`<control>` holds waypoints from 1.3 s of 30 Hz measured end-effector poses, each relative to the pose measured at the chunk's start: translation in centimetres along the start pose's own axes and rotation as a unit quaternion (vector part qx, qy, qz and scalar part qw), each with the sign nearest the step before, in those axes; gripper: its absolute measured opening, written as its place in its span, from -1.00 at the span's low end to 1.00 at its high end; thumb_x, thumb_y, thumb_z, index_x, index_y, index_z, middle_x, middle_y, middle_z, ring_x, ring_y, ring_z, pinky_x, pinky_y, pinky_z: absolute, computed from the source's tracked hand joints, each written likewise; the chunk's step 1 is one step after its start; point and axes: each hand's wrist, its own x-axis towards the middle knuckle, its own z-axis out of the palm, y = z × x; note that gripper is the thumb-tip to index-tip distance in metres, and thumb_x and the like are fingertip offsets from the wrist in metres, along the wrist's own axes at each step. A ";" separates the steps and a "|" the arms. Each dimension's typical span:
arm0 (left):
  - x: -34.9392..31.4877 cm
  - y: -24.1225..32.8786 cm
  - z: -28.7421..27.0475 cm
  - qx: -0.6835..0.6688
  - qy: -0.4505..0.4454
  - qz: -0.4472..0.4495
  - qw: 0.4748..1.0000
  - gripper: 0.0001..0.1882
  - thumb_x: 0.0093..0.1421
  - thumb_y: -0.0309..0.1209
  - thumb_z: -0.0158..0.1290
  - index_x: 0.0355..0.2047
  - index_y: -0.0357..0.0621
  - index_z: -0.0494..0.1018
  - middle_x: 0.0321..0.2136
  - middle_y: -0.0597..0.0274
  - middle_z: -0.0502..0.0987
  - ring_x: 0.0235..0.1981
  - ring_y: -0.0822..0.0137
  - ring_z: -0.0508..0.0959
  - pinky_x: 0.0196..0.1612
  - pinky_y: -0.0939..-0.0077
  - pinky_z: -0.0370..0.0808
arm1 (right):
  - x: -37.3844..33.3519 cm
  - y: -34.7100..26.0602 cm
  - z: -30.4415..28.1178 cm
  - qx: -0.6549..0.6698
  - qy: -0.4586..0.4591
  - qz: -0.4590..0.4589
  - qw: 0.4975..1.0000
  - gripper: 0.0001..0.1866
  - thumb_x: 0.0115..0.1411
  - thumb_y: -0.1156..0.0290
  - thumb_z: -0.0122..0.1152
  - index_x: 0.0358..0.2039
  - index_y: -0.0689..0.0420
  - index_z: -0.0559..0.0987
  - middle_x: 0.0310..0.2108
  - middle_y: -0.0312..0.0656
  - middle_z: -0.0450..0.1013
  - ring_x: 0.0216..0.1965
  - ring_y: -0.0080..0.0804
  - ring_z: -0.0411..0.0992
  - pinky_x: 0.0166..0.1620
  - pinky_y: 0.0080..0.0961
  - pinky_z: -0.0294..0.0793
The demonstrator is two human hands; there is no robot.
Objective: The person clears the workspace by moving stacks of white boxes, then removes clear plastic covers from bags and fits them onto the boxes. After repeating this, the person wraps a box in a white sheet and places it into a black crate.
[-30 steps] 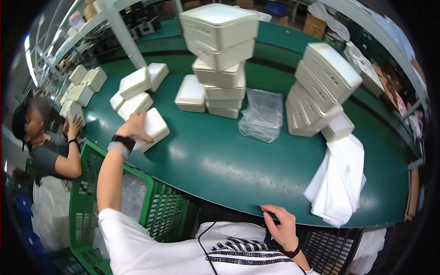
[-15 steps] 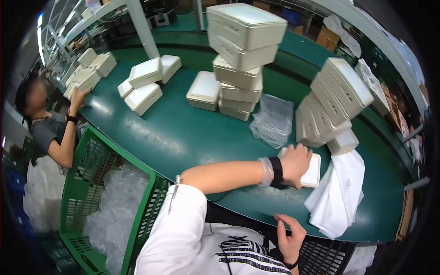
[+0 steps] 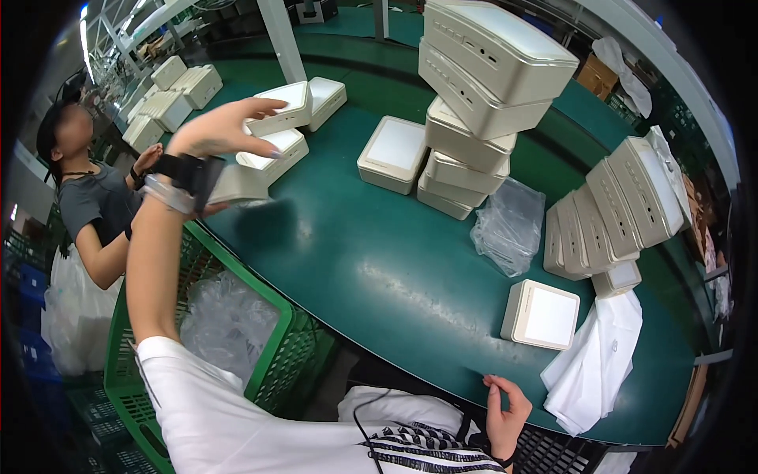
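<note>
My left hand [image 3: 217, 134] reaches out to the far left with thumb and fingers spread, nothing visible between them. Its fingertips overlap the view of a cream box with a white top [image 3: 288, 108], stacked on another such box [image 3: 278, 152]. Below my left wrist a blurred cream box [image 3: 241, 184] appears above a dark shadow; a bit of skin shows at its lower edge, and I cannot tell whose. My right hand [image 3: 508, 411] stays at the front edge of the table, fingers loosely bent and apart, holding nothing. Near it lies a single cream box [image 3: 542, 314].
Tall box stacks stand at the back [image 3: 470, 150] and at the right [image 3: 612, 209]. Clear plastic bags [image 3: 512, 225] and a white cloth-like sheet [image 3: 596, 363] lie on the green table [image 3: 379, 276]. A green crate [image 3: 268, 379] holds plastic film. A co-worker [image 3: 95, 189] stands at the left.
My left hand has let go of the box at the right and swung far left, opening. The view has shifted left. A blurred box now shows below my left wrist.
</note>
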 end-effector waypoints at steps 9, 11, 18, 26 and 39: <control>-1.8 -5.7 3.4 0.031 -0.276 -0.164 0.947 0.03 -0.24 -0.20 0.41 0.24 -0.18 0.18 0.01 -0.08 0.47 0.05 0.09 0.47 0.04 0.34 0.40 | 0.6 -1.1 2.2 -0.013 -0.042 0.002 0.999 -0.87 0.16 0.63 0.14 -0.27 0.28 0.58 -0.33 -0.07 0.59 -0.28 -0.32 0.57 -0.14 -0.52 0.49; -1.3 -5.1 5.2 0.071 -0.253 -0.175 0.949 0.00 -0.26 -0.19 0.41 0.20 -0.18 0.22 -0.01 -0.08 0.48 0.02 0.08 0.49 0.01 0.34 0.42 | 0.5 -1.2 2.2 -0.020 -0.051 -0.011 0.998 -0.87 0.17 0.61 0.13 -0.27 0.29 0.58 -0.34 -0.08 0.60 -0.28 -0.33 0.58 -0.13 -0.52 0.49; -1.8 -3.2 6.3 0.127 -0.107 -0.058 0.984 -0.16 -0.24 -0.20 0.39 0.06 -0.22 0.32 -0.19 -0.03 0.52 -0.13 0.14 0.54 -0.08 0.39 0.47 | 0.3 0.0 -0.2 -0.034 0.015 -0.036 0.999 -0.84 0.13 0.61 0.18 -0.25 0.25 0.58 -0.29 -0.07 0.58 -0.23 -0.22 0.56 -0.09 -0.46 0.49; 5.3 13.0 17.1 -0.277 -0.329 0.127 0.894 -0.32 0.17 -0.17 0.15 0.24 -0.15 0.24 -0.13 0.14 0.56 -0.15 0.41 0.51 -0.01 0.51 0.41 | 9.3 -1.4 -8.7 -0.310 -0.082 -0.095 0.943 -0.10 -0.19 0.50 0.43 0.23 0.09 0.24 0.34 0.03 0.00 0.32 0.07 0.01 0.30 -0.17 0.05; 8.0 20.9 24.7 0.038 -0.320 0.226 0.919 -0.23 0.10 0.00 0.12 0.22 -0.20 0.24 -0.09 -0.15 0.49 -0.07 0.03 0.50 -0.06 0.31 0.45 | 15.2 3.7 -9.9 -0.285 -0.190 -0.199 0.918 0.00 -0.43 0.37 0.48 0.16 0.06 0.28 0.12 -0.02 0.22 0.20 0.02 0.15 0.25 -0.15 0.13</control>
